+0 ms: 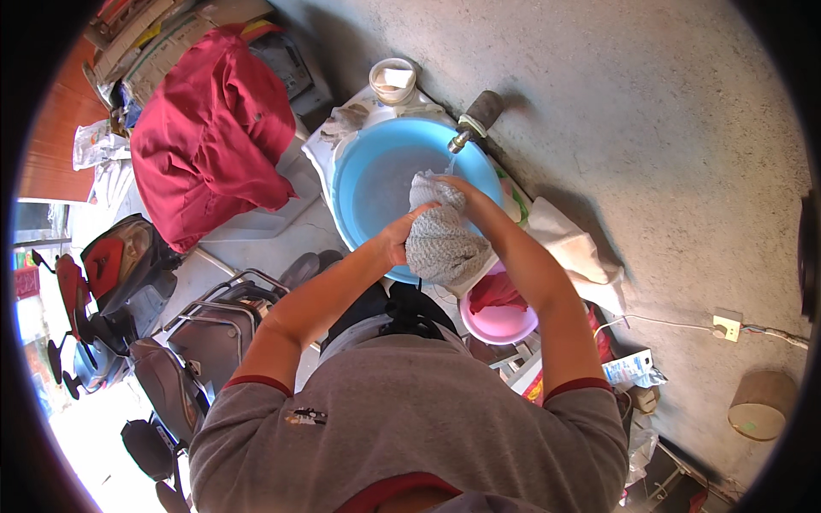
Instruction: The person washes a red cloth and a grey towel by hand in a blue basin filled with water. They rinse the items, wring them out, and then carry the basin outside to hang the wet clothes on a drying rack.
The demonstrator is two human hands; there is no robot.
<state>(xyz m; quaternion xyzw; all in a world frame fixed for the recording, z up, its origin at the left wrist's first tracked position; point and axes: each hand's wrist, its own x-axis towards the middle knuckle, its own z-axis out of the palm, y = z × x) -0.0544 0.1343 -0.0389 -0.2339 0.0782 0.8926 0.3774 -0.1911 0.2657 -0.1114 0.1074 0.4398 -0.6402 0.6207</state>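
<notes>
Both my hands grip a bunched grey knitted cloth (440, 244) over the right side of a light blue basin (345, 192). My left hand (402, 232) is closed around its left side. Higher up, my right hand (462, 198) wraps the cloth's far end, with its fingers partly hidden. Cloudy water (385, 192) lies in the basin. Just beyond my right hand, a metal tap (462, 137) sticks out from the wall above the basin's rim, and a thin stream seems to run from it.
A pink basin (483, 329) with red cloth (500, 295) stands near my right forearm. Behind the blue basin is a small tub (392, 81). Red fabric (214, 137) covers something at far left, above a metal-framed chair (214, 333). The concrete wall (650, 128) bounds the right.
</notes>
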